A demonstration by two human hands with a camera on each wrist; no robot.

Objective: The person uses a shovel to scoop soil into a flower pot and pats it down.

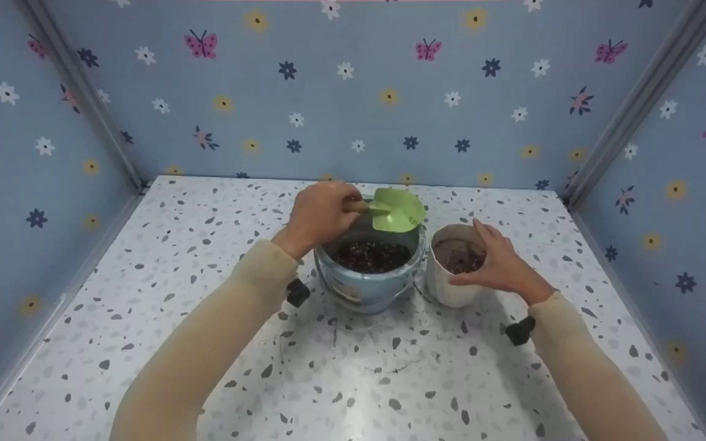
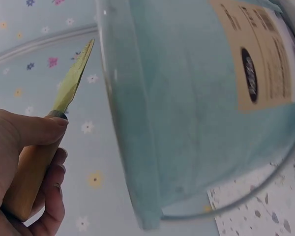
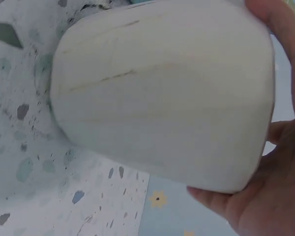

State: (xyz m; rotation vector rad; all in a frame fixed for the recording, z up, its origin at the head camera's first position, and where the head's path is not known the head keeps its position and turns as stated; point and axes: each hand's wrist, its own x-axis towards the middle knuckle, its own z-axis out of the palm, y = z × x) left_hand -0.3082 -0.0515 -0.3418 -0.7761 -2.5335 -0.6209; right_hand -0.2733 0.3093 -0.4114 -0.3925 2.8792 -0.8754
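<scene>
My left hand grips the wooden handle of a small trowel with a green blade. The trowel is held over the far rim of a light-blue bucket, which has dark, speckled soil inside. To the right of the bucket stands a white pot with brown soil in it. My right hand holds this pot at its rim, thumb at the near side and fingers at the far side. In the right wrist view the pot's ribbed side fills the middle.
Both containers stand on a white speckled tabletop. Blue flower-patterned panels enclose the back and both sides. A thin bail handle hangs along the bucket's side, below a beige label.
</scene>
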